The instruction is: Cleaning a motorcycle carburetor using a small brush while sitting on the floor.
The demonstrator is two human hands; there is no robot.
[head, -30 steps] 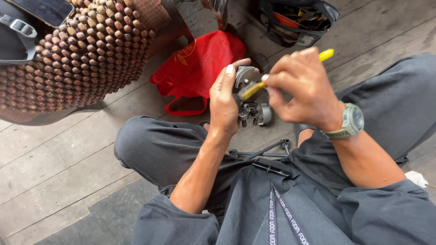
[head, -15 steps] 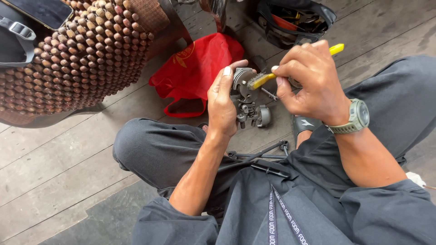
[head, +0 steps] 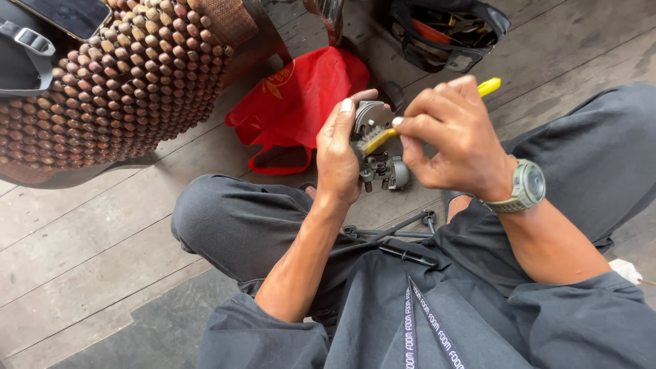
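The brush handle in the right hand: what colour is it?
Yellow; the brush handle shows best in the head view.

Dark grey trousers (head: 239, 225), grey shirt, lanyard (head: 427, 328), grey-green wristwatch (head: 527, 186).

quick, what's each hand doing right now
Left hand: closed on a small metal part.
Right hand: closed on a yellow-handled brush, bristles against the part.

Both hands are raised over the lap, left hand (head: 339, 158) curled closed, right hand (head: 452, 139) pinching.
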